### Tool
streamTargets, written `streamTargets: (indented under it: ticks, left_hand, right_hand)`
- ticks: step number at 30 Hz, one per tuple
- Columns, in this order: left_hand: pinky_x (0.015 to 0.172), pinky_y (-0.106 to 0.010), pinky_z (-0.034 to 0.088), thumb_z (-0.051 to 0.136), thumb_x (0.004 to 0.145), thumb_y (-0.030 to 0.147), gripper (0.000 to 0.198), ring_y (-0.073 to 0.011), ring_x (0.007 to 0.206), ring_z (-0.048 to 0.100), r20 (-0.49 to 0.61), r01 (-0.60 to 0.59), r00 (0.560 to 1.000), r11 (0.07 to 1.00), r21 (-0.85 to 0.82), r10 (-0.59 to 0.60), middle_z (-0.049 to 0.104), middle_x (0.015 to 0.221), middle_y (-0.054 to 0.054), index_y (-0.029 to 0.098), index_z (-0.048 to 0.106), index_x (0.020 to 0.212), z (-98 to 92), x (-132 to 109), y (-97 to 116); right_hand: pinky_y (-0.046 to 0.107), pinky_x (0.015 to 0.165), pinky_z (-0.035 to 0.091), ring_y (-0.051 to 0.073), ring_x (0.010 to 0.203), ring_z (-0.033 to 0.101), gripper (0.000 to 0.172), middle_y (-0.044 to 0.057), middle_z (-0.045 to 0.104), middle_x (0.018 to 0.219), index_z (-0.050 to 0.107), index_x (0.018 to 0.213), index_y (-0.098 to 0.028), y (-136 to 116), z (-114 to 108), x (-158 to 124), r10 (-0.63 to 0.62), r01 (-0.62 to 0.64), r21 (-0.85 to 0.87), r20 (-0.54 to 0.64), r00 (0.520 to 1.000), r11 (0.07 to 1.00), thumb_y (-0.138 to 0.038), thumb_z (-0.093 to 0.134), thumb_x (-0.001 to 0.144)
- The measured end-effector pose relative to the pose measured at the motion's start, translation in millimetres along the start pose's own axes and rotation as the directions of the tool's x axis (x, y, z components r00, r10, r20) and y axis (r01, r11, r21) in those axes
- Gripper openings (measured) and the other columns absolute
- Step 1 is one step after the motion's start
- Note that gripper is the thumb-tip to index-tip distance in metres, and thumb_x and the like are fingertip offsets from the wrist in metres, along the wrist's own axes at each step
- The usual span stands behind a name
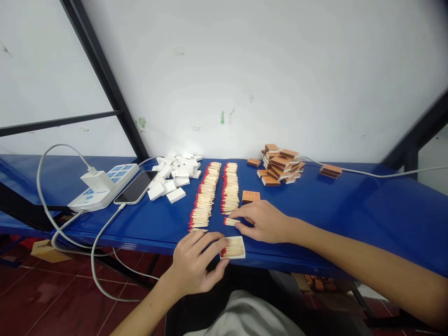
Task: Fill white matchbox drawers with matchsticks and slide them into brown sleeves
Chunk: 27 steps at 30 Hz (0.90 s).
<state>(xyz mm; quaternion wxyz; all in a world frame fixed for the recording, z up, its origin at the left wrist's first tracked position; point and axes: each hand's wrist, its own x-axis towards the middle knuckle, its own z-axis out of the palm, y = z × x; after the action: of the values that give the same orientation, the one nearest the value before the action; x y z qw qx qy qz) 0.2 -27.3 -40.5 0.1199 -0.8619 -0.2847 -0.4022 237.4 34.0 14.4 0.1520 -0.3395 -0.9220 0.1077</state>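
My left hand grips the left end of a white matchbox tray at the table's front edge, fingers above and thumb below. Red-tipped matches lie inside the tray. Just behind it, my right hand has its index finger and thumb closed around a small bunch of matches lying on the blue tabletop. Two long rows of matches, a left row and a right row, stretch back toward the wall, red heads to the left. An orange matchbox lies beyond my right hand.
Several white trays are heaped at the back left, beside a charging phone and a power strip. Brown matchboxes are piled at the back right, with a few more farther right. A white cable runs along the wall.
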Motion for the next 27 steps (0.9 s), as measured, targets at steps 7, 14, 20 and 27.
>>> streamTargets:
  ticks: [7,14,20,27]
  left_hand:
    - [0.067,-0.033,0.051,0.060,0.088,0.023,0.020,-0.0200,0.076,0.065,-0.008,0.000,1.000,1.000,-0.005,0.000,0.075,0.099,-0.008,0.018,0.067,0.107,-0.1,0.2,0.6]
    - [0.067,-0.034,0.050,0.061,0.088,0.023,0.021,-0.0204,0.077,0.064,0.001,-0.001,1.000,1.000,-0.012,0.001,0.076,0.099,-0.008,0.018,0.067,0.108,-1.0,0.0,0.4]
    - [0.067,-0.034,0.049,0.061,0.088,0.022,0.021,-0.0203,0.077,0.063,0.003,0.000,1.000,1.000,-0.014,0.000,0.075,0.100,-0.007,0.018,0.067,0.108,1.2,0.0,-0.5]
    - [0.068,-0.034,0.049,0.061,0.088,0.023,0.021,-0.0208,0.077,0.062,0.006,0.001,1.000,1.000,-0.022,0.000,0.075,0.101,-0.007,0.018,0.066,0.108,-0.1,-1.4,0.4]
  right_hand:
    - [0.026,0.065,0.037,0.014,0.069,0.062,0.025,0.001,0.074,0.086,0.074,0.109,-0.022,-0.2,-1.0,-0.5,-0.030,0.030,0.013,0.003,1.000,0.999,-0.025,0.054,0.096]
    - [0.026,0.068,0.038,0.014,0.072,0.063,0.025,0.002,0.075,0.087,0.075,0.107,-0.021,1.4,-0.4,0.6,-0.038,0.038,0.027,-0.011,0.999,0.999,-0.027,0.051,0.100]
    - [0.026,0.067,0.038,0.014,0.071,0.064,0.024,0.002,0.075,0.087,0.075,0.108,-0.021,3.3,1.1,1.0,-0.022,0.022,0.019,-0.013,1.000,1.000,-0.029,0.053,0.099]
    - [0.026,0.068,0.040,0.015,0.074,0.067,0.025,0.003,0.076,0.089,0.075,0.108,-0.021,4.9,5.1,0.5,-0.023,0.023,0.014,-0.034,0.999,1.000,-0.030,0.053,0.100]
